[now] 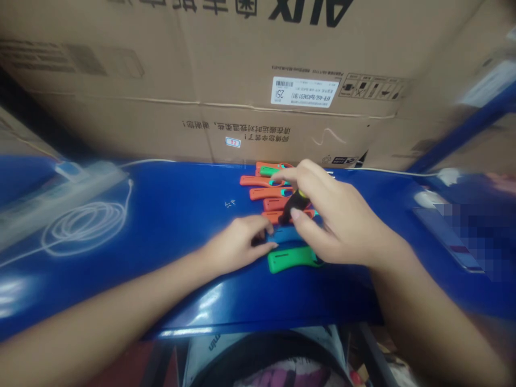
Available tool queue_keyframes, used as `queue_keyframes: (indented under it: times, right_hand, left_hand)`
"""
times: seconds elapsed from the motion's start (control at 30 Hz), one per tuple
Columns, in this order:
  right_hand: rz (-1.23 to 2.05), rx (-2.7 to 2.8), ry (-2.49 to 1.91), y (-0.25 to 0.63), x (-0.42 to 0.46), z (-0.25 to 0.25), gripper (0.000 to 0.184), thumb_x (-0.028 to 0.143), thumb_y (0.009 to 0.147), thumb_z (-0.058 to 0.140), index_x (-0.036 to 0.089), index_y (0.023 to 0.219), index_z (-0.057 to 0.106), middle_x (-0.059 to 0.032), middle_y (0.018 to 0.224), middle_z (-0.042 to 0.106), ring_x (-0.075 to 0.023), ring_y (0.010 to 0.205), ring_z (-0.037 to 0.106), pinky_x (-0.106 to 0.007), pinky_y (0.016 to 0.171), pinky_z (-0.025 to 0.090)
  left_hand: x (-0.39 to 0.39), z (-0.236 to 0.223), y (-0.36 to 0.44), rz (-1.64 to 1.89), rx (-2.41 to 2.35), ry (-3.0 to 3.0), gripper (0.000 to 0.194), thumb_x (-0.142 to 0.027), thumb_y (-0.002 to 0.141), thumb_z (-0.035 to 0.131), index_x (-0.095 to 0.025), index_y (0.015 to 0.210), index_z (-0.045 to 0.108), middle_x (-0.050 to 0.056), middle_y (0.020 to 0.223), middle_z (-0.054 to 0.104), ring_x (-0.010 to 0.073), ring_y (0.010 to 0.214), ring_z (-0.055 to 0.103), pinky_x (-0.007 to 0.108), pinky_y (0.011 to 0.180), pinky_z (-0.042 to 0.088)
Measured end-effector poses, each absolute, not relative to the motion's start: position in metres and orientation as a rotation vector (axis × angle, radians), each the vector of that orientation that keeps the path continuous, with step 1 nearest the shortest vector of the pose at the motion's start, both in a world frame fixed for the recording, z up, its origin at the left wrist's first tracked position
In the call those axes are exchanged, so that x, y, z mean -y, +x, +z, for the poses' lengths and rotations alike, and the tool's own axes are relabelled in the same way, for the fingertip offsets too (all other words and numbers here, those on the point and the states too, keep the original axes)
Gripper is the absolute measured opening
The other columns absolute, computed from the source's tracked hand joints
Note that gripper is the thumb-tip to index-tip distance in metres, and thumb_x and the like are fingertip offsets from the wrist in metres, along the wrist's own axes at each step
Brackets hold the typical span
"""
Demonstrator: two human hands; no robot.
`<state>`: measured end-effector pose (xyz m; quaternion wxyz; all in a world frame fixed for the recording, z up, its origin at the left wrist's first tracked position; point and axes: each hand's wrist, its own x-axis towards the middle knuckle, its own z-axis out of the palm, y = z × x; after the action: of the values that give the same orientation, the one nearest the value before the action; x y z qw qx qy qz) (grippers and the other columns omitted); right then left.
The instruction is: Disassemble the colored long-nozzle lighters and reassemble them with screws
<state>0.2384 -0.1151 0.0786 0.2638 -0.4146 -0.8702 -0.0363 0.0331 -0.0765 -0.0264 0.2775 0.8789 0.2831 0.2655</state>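
Note:
A row of plastic handles lies on the blue table [169,215]: several orange ones [266,192], a blue one [287,234] and a green one [289,259] nearest me. My left hand [237,244] rests on the table with its fingertips pinched on the left end of the blue handle. My right hand [336,217] hovers over the row, fingers curled around a dark tool with a yellow band [294,204] whose tip points down at the handles.
A large cardboard box [250,80] stands along the table's far edge. A coiled white cable [84,223] and a white power strip [60,185] lie at the left. A flat grey object [447,234] sits at the right.

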Motion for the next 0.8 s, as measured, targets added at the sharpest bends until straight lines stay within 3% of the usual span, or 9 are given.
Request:
queue_keyframes:
  times: [0.07,0.17,0.3,0.43,0.53,0.6,0.67,0.8]
  right_hand:
    - [-0.081,2.349,-1.171,0.2404,0.1132,0.0775,0.037,0.031,0.090,0.051,0.018,0.124,0.057,-0.0106,0.114,0.067,-0.0226,0.086,0.065,-0.033,0.070,0.050]
    - [-0.076,2.315,-1.215,0.2425,0.1108,0.0760,0.026,0.033,0.091,0.052,0.020,0.111,0.061,-0.0055,0.100,0.070,-0.0208,0.080,0.065,-0.031,0.067,0.048]
    - [-0.056,2.356,-1.179,0.2422,0.1106,0.0771,0.049,0.029,0.090,0.049,0.015,0.137,0.049,-0.0132,0.124,0.064,-0.0247,0.095,0.066,-0.034,0.074,0.050]
    - [-0.070,2.337,-1.271,0.2419,0.1118,0.0787,0.039,0.034,0.092,0.051,0.018,0.127,0.055,-0.0063,0.098,0.072,-0.0223,0.077,0.068,-0.031,0.065,0.048]
    - [-0.027,2.368,-1.186,0.2419,0.1130,0.0790,0.044,0.026,0.088,0.051,0.018,0.131,0.051,-0.0076,0.110,0.072,-0.0208,0.082,0.069,-0.029,0.067,0.048]
    - [-0.049,2.361,-1.160,0.2415,0.1136,0.0787,0.036,0.027,0.087,0.054,0.019,0.122,0.056,-0.0061,0.107,0.073,-0.0193,0.081,0.068,-0.027,0.065,0.046]
    - [-0.079,2.311,-1.162,0.2414,0.1134,0.0780,0.020,0.028,0.086,0.057,0.020,0.104,0.061,-0.0007,0.087,0.073,-0.0162,0.069,0.066,-0.025,0.060,0.041]
    - [-0.097,2.162,-1.148,0.2450,0.1103,0.0766,0.007,0.026,0.078,0.058,0.021,0.084,0.059,0.0038,0.066,0.066,-0.0134,0.057,0.059,-0.025,0.056,0.036]
  left_hand:
    - [0.0762,-0.0259,0.0332,0.715,-0.760,2.363,0.013,-0.023,0.088,0.071,-0.018,0.091,0.059,-0.001,0.083,0.064,0.0127,0.071,0.058,0.024,0.067,0.046]
    - [0.0761,-0.0253,0.0334,0.704,-0.772,2.363,0.014,-0.024,0.088,0.071,-0.018,0.093,0.060,-0.001,0.084,0.064,0.0129,0.073,0.059,0.024,0.068,0.046]
    - [0.0771,-0.0251,0.0331,0.702,-0.776,2.356,0.013,-0.024,0.089,0.071,-0.018,0.092,0.060,-0.001,0.083,0.064,0.0127,0.072,0.059,0.024,0.067,0.046]
    - [0.0780,-0.0255,0.0324,0.707,-0.778,2.362,0.014,-0.025,0.088,0.071,-0.018,0.092,0.060,-0.001,0.084,0.064,0.0131,0.072,0.059,0.024,0.068,0.047]
    - [0.0782,-0.0251,0.0325,0.713,-0.780,2.358,0.012,-0.024,0.088,0.070,-0.018,0.090,0.060,-0.001,0.084,0.064,0.0131,0.072,0.059,0.024,0.067,0.047]
    - [0.0782,-0.0244,0.0330,0.714,-0.785,2.349,0.012,-0.025,0.088,0.070,-0.018,0.090,0.060,-0.001,0.082,0.064,0.0131,0.070,0.059,0.024,0.066,0.047]
    - [0.0781,-0.0235,0.0338,0.720,-0.802,2.339,0.012,-0.025,0.087,0.071,-0.018,0.088,0.061,-0.001,0.079,0.063,0.0131,0.069,0.059,0.024,0.065,0.047]
    - [0.0773,-0.0215,0.0352,0.713,-0.847,2.301,0.014,-0.029,0.086,0.071,-0.018,0.088,0.064,0.000,0.079,0.066,0.0135,0.069,0.062,0.025,0.066,0.048]
